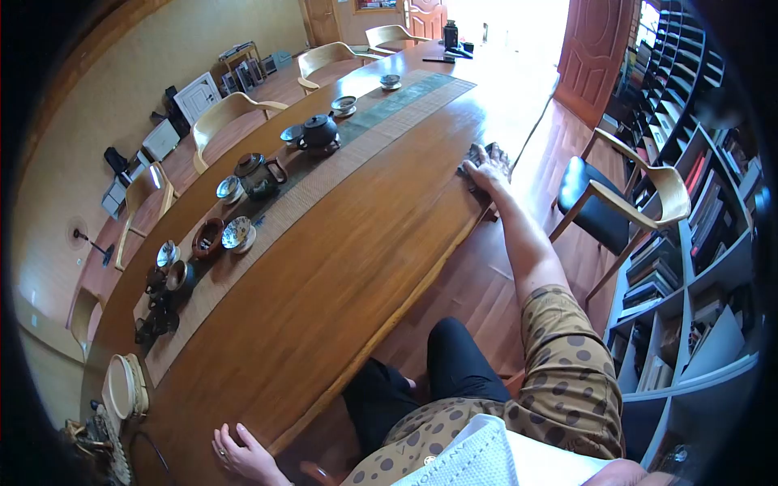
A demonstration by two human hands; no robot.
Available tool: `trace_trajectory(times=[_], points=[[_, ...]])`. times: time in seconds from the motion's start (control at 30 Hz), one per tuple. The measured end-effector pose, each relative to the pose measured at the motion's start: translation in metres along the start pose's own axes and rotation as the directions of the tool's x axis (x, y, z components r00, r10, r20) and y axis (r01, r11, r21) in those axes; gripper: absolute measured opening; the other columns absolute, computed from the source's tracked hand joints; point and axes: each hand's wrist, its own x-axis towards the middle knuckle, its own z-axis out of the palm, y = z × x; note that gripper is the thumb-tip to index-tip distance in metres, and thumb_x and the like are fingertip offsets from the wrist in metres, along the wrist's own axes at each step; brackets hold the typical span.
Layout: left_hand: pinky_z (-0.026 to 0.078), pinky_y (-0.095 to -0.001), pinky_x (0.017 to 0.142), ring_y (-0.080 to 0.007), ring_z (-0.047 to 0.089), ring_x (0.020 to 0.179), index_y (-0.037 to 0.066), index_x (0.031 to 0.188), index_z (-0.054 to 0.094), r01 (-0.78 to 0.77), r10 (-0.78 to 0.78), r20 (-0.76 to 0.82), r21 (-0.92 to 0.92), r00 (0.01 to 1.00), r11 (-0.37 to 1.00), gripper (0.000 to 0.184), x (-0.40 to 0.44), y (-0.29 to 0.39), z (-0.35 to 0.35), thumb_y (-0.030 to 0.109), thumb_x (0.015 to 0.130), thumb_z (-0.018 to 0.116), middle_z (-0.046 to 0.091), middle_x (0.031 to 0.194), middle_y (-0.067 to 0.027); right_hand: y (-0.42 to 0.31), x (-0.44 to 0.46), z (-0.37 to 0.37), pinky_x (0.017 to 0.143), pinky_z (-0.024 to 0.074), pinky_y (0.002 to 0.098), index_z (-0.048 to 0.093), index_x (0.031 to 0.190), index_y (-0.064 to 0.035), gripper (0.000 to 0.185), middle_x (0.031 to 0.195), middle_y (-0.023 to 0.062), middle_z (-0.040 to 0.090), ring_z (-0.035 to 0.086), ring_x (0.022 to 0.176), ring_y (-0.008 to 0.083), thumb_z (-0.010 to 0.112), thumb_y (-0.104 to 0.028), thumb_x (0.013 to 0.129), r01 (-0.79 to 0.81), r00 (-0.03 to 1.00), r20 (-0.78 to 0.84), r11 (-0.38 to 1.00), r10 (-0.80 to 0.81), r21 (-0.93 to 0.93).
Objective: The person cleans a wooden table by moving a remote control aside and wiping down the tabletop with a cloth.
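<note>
Nearest, a pale, lettered cloth (486,454) lies across the person's front. The left hand (243,455) rests on the table (324,283) near its close edge, fingers spread, grasping nothing. Farther along the same edge, the right arm is stretched out, and the right hand (489,173) lies over what looks like a bunched dark cloth (472,154) on the wood. Dark material shows around the fingers; I cannot tell whether they clench it or only press down. It should be light, limp and hard to damage, apt to fold or slip from under a loose palm; a broad hold over the middle of the bunch, with the fingertips gathering its edge, would suit it. Among the containers, the pale-floored oval wooden tray (121,387) at the left end shows nothing standing in it. On the runner (279,212), the brown dish (208,237) holds something small, too indistinct to name, beside a patterned bowl (238,233) with no contents I can make out. Farther off are the lidded dark green teapot (258,180), its looped handle the likely hold, and the lidded black teapot (317,132); their insides are hidden. Both look hard and breakable. Beyond them, a pale cup (344,106) and a smaller far cup (391,82) sit apart, contents unclear, and a black canister (450,34) stands upright at the far end.
</note>
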Motion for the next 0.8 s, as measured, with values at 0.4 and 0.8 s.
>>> trace_trajectory(times=[0.4,0.8], points=[[0.035,-0.0492,0.105,-0.0396,0.045,0.126,0.004,0.119,0.061,-0.001,-0.018,0.149,0.122,0.989,0.992,0.035,0.004,0.003,-0.005,0.030,0.096,0.056,0.054,0.133,-0.0195,0.014,0.020,0.002,0.117,0.0154,0.0516,0.036,0.149,-0.0294,0.078,0.157,0.0143,0.024,0.019,0.143,0.0430,0.046,-0.071,0.083,0.085,0.996,0.015,0.992,-0.084,-0.096],[0.037,-0.0524,0.104,-0.0385,0.049,0.126,0.016,0.119,0.066,0.000,-0.010,0.084,0.116,0.996,0.993,0.039,0.007,0.015,-0.005,0.044,0.091,0.061,0.059,0.130,-0.0119,-0.053,0.069,0.044,0.115,0.0203,0.0514,0.039,0.147,-0.0276,0.074,0.155,0.0175,0.028,0.024,0.141,0.0427,0.044,-0.068,0.086,0.235,0.970,-0.031,0.961,-0.242,-0.148]])
